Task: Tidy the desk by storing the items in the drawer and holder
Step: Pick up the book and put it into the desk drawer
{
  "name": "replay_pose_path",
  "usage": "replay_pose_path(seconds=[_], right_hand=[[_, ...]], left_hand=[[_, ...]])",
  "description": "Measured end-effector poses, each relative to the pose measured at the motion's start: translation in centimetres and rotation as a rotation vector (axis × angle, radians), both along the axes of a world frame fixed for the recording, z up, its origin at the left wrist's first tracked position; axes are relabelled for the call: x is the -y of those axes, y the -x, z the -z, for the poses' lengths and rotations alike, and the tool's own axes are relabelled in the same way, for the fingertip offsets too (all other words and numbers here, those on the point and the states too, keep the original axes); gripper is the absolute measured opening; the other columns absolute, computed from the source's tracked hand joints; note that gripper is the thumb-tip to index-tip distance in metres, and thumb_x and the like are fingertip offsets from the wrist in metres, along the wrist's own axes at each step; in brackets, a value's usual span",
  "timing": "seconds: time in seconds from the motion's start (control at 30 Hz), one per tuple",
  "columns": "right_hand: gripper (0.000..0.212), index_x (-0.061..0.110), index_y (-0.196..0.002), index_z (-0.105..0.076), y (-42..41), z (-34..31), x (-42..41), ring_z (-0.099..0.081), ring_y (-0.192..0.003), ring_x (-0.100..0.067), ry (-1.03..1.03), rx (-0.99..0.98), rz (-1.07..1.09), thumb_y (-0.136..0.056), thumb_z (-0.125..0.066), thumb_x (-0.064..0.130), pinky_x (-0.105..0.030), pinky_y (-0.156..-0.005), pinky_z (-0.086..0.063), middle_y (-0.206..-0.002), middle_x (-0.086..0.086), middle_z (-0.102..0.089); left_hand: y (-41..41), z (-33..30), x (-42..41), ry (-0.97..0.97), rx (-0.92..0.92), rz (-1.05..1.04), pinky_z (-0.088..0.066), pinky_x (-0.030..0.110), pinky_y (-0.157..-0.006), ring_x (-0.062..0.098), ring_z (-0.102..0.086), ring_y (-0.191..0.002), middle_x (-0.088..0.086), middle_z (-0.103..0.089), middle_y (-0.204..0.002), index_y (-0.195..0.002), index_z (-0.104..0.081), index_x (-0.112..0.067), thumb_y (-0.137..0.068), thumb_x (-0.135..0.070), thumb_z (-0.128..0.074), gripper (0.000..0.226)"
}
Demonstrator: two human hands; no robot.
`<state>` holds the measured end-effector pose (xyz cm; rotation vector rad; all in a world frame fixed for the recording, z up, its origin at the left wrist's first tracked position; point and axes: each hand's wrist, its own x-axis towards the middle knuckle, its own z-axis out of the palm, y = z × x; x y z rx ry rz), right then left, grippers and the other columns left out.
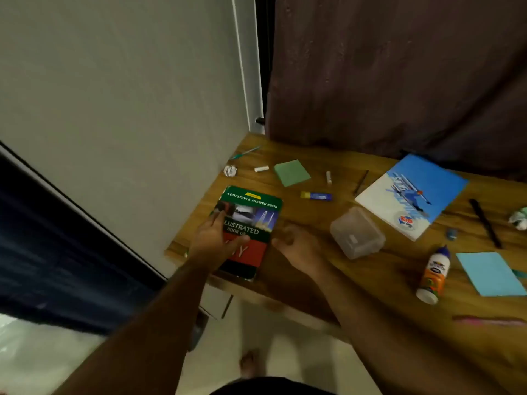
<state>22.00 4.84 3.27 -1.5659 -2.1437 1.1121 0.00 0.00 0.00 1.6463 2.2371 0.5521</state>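
Note:
A green and red book lies at the left end of the wooden desk. My left hand grips its left edge, thumb across the cover and fingers at the side. Just right of the book, my right hand hovers with loosely curled fingers and holds nothing. A clear plastic box sits right of that hand. Further right lie a blue notebook and a white glue bottle on its side.
Small items dot the desk: a green sticky pad, a blue glue stick, a crumpled paper ball, a teal pen, a black pen, light blue paper. A wall stands left, a dark curtain behind.

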Motion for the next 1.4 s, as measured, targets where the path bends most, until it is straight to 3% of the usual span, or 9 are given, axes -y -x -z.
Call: replay_pose_path(seconds=[0.13, 0.2, 0.37, 0.5, 0.67, 0.83, 1.1, 1.27, 1.4], right_hand=[[0.028, 0.009, -0.088, -0.065, 3.2, 0.6, -1.4, -0.065, -0.083, -0.024, 0.206, -0.109, 0.179, -0.095, -0.058, 0.036, -0.043, -0.082, -0.054, -0.09, -0.011, -0.069], [0.026, 0.018, -0.078, -0.059, 4.5, 1.2, -1.9, -0.066, -0.08, -0.023, 0.323, -0.203, 0.331, -0.091, -0.062, 0.04, -0.044, -0.08, -0.057, -0.084, -0.006, -0.067], [0.018, 0.018, -0.087, -0.063, 6.6, 2.7, -2.6, -0.067, -0.087, -0.023, 0.412, -0.301, 0.51, -0.091, -0.063, 0.035, -0.042, -0.078, -0.058, -0.09, -0.004, -0.068], [0.022, 0.011, -0.102, -0.068, 7.0, 2.9, -3.2, -0.067, -0.082, -0.023, 0.508, -0.389, 0.594, -0.091, -0.063, 0.03, -0.031, -0.064, -0.054, -0.093, -0.007, -0.069], [0.017, 0.015, -0.091, -0.065, 6.9, 3.4, -3.3, -0.068, -0.086, -0.027, 0.534, -0.429, 0.672, -0.089, -0.065, 0.032, -0.038, -0.072, -0.057, -0.094, -0.01, -0.07], [0.015, 0.018, -0.09, -0.064, 6.2, 3.3, -3.2, -0.067, -0.09, -0.028, 0.553, -0.456, 0.646, -0.091, -0.063, 0.032, -0.041, -0.077, -0.057, -0.099, -0.011, -0.069], [0.026, 0.02, -0.109, -0.06, 3.1, 1.7, -3.3, -0.065, -0.091, -0.022, 0.516, -0.515, 0.56, -0.092, -0.061, 0.039, -0.037, -0.069, -0.055, -0.104, -0.001, -0.066], [0.018, 0.018, -0.109, -0.059, -1.0, -1.0, -4.2, -0.068, -0.092, -0.025, 0.471, -0.663, 0.576, -0.096, -0.057, 0.031, -0.039, -0.075, -0.056, -0.107, -0.004, -0.068], [0.016, 0.014, -0.109, -0.06, -5.8, -3.9, -5.1, -0.072, -0.084, -0.026, 0.425, -0.807, 0.652, -0.095, -0.06, 0.022, -0.04, -0.073, -0.06, -0.102, -0.008, -0.072]], left_hand=[[4.0, 0.0, -1.9, 0.042, 0.014, -0.076, -0.057, 0.047, -0.081, 0.024, -0.063, -0.098, 0.003, -0.057, -0.118, -0.131, -0.042, -0.028, -0.08, -0.065, -0.055, 0.064], [5.2, 0.7, -2.9, 0.085, 0.047, -0.111, -0.059, 0.045, -0.076, 0.024, -0.065, -0.092, 0.004, -0.06, -0.113, -0.125, -0.045, -0.031, -0.084, -0.059, -0.056, 0.051], [5.8, 1.9, -4.7, 0.141, 0.102, -0.217, -0.058, 0.037, -0.069, 0.023, -0.067, -0.077, 0.006, -0.066, -0.096, -0.104, -0.059, -0.019, -0.088, -0.051, -0.058, 0.037], [5.6, 2.0, -5.8, 0.208, 0.162, -0.27, -0.051, 0.032, -0.064, 0.023, -0.063, -0.071, 0.008, -0.066, -0.087, -0.094, -0.063, -0.01, -0.093, -0.047, -0.054, 0.038], [6.3, 1.6, -6.9, 0.211, 0.441, -0.375, -0.043, 0.028, -0.057, 0.018, -0.056, -0.064, 0.006, -0.059, -0.081, -0.084, -0.055, -0.012, -0.095, -0.045, -0.053, 0.034], [5.7, 0.3, -7.7, 0.165, 0.619, -0.382, -0.054, 0.036, -0.068, 0.024, -0.064, -0.073, 0.009, -0.063, -0.087, -0.086, -0.054, -0.017, -0.096, -0.04, -0.052, 0.025], [3.3, -3.8, -8.6, 0.088, 0.776, -0.323, -0.05, 0.03, -0.058, 0.023, -0.066, -0.068, 0.009, -0.067, -0.083, -0.094, -0.058, -0.017, -0.096, -0.039, -0.053, 0.022], [-0.2, -6.7, -10.5, 0.054, 0.877, -0.268, -0.058, 0.052, -0.077, 0.035, -0.072, -0.078, 0.016, -0.073, -0.093, -0.096, -0.062, -0.023, -0.091, -0.042, -0.06, 0.019], [-5.6, -10.5, -11.9, 0.01, 0.905, -0.183, -0.057, 0.042, -0.077, 0.03, -0.069, -0.086, 0.013, -0.069, -0.1, -0.112, -0.062, -0.02, -0.094, -0.037, -0.058, 0.025]])
